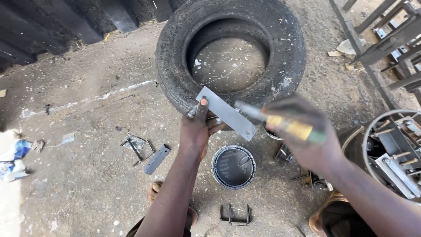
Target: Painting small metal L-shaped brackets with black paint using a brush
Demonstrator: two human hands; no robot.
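A grey metal strip (226, 113) is held by the left hand (198, 129) above a paint can (233, 166) on the floor. A brush (280, 123) is gripped by the right hand (309, 136), blurred, beside a tyre (175, 57).

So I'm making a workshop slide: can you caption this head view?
Left hand holds a flat grey metal strip while the right hand grips a yellow-handled brush over a paint can.

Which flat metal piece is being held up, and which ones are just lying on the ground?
The grey flat bar pinched in the left hand over the tyre is held up. The shorter dark strip lies on the ground, untouched.
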